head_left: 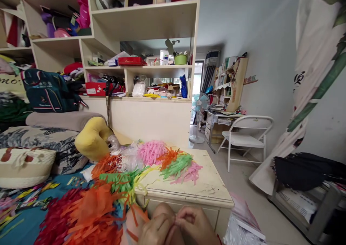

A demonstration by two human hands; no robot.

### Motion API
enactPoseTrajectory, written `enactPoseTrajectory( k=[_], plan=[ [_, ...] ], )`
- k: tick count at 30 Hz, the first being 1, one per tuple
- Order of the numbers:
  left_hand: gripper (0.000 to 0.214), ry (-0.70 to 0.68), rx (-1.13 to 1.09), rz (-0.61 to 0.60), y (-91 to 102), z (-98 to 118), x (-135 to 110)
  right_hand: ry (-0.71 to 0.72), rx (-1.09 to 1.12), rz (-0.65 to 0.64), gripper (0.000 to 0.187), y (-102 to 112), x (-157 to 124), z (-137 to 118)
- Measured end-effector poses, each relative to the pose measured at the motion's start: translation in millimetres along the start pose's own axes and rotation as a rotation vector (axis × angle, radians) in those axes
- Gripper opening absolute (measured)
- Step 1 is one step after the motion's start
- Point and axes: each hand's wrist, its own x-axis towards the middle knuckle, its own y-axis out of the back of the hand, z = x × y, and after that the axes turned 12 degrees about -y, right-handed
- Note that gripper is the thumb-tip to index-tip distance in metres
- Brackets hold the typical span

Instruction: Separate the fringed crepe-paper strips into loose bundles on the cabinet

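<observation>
My left hand (pixel 157 230) and my right hand (pixel 196 226) meet at the bottom, above my knees. Both are closed, with thumbs and fingertips pinched together. Whatever sits between them is too small or hidden to make out. Orange paper strips (pixel 139 213) lie over my leg beside the left hand. A big heap of orange fringed paper (pixel 93 210) spreads to the left, with dark red fringed paper (pixel 61 210) next to it. On the cream cabinet top (pixel 208 176) rest a pink fringed bunch (pixel 152 152) and a green fringed bunch (pixel 177 165).
A yellow cushion (pixel 92 138), a woven bag (pixel 25 167) and a dark green backpack (pixel 48 91) are on the bed at left. Crowded shelves (pixel 143 17) rise behind. To the right stand a white folding chair (pixel 244 138), a fan (pixel 200 102) and a dark-draped rack (pixel 310 169).
</observation>
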Motion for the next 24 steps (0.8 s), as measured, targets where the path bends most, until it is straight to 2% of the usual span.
enactPoseTrajectory(
  k=[2, 5, 7, 9, 11, 14, 16, 19, 21, 24],
  plan=[
    [0.018, 0.058, 0.012, 0.014, 5.6, -1.9, 7.3, 0.065, -0.062, 0.093, 0.020, 1.6, 0.7, -7.6],
    [0.014, 0.205, -0.058, -0.019, 19.6, -7.3, 25.4, 0.111, -0.166, 0.112, 0.019, 6.1, 12.4, -22.7],
    [0.014, 0.312, -0.132, -0.049, 27.3, -19.6, 40.3, 0.119, -0.247, 0.082, 0.018, 10.7, 34.5, -36.1],
    [0.016, 0.381, -0.162, -0.070, 29.3, -41.2, 54.2, 0.108, -0.342, 0.039, 0.017, 18.8, 70.8, -52.6],
    [0.018, 0.412, -0.146, -0.079, 25.7, -69.2, 64.8, 0.092, -0.446, 0.015, 0.017, 33.2, 117.5, -70.6],
    [0.017, 0.427, -0.103, -0.095, 18.0, -111.9, 75.6, 0.051, -0.593, 0.103, 0.023, 66.4, 186.2, -91.7],
    [0.014, 0.422, -0.073, -0.108, 15.2, -135.4, 83.1, 0.010, -0.695, 0.145, 0.026, 89.3, 219.4, -96.1],
    [0.009, 0.422, -0.030, -0.112, 10.3, -162.6, 101.5, -0.041, -0.822, 0.153, 0.025, 109.8, 248.8, -90.1],
    [0.011, 0.425, -0.015, -0.109, 1.0, -177.4, 119.4, -0.043, -0.875, 0.142, 0.023, 111.3, 261.0, -85.3],
    [0.029, 0.415, -0.018, -0.120, -24.6, -197.0, 149.0, 0.019, -0.904, 0.102, 0.022, 106.1, 274.6, -85.0]
  ],
)
